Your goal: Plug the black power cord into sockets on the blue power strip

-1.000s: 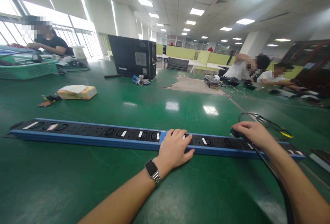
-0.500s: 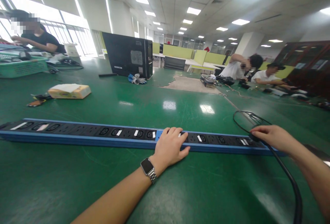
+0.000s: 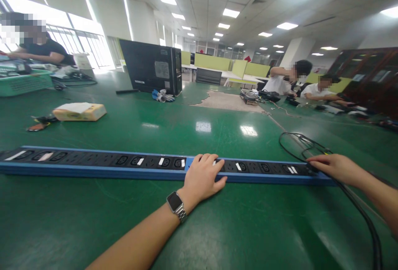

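A long blue power strip (image 3: 93,165) with black sockets lies across the green table (image 3: 186,228). My left hand (image 3: 203,177), with a watch (image 3: 175,203) on the wrist, rests palm down on the strip's middle with its fingers draped over the sockets. My right hand (image 3: 334,167) is at the strip's right end, closed over the plug of a thick black cable (image 3: 363,216). The plug itself is hidden under the fingers. The cable runs from the hand to the lower right, and a thinner loop of cable (image 3: 292,143) lies just behind the strip's right end.
A tissue box (image 3: 79,112) and small items lie at the left. A black computer case (image 3: 151,67) with gloves (image 3: 161,95) beside it stands farther back. A green basket (image 3: 25,83) sits far left. One person works at the far left (image 3: 46,52) and others at the right (image 3: 286,81).
My right hand has carried the cable plug rightward along the strip, from a few sockets in to its right end. My left hand has stayed on the strip's middle.
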### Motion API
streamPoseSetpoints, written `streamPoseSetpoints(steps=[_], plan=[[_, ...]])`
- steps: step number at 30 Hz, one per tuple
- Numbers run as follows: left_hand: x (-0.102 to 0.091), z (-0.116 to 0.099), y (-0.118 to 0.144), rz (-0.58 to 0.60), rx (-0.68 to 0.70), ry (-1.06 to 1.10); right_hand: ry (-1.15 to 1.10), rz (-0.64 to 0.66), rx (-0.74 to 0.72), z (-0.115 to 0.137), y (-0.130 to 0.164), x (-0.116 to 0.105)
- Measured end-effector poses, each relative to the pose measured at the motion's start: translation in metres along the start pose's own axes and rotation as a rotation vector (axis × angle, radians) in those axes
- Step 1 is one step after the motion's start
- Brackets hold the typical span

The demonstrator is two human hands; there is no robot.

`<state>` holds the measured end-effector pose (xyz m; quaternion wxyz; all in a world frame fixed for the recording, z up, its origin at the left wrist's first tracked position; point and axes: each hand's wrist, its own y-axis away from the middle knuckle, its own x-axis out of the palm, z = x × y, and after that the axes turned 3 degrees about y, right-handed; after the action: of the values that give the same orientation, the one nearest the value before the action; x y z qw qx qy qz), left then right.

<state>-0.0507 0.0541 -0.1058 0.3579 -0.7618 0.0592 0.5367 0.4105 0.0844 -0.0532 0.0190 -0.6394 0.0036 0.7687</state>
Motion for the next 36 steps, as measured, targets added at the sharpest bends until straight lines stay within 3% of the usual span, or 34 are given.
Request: streamPoseSetpoints(steps=[11, 23, 32, 36], plan=[[0.000, 0.000, 0.000, 0.010, 0.003, -0.010, -0.030, 0.046, -0.052, 0.022, 0.002, 0.003], [0.000, 0.000, 0.000, 0.011, 0.003, -0.006, -0.033, 0.027, -0.021, 0.005, -0.002, 0.004], [0.000, 0.000, 0.000, -0.003, -0.002, 0.001, 0.065, 0.031, -0.078, 0.016, 0.002, 0.015], [0.000, 0.000, 0.000, -0.005, 0.001, 0.003, 0.062, 0.035, -0.092, 0.014, 0.004, 0.006]])
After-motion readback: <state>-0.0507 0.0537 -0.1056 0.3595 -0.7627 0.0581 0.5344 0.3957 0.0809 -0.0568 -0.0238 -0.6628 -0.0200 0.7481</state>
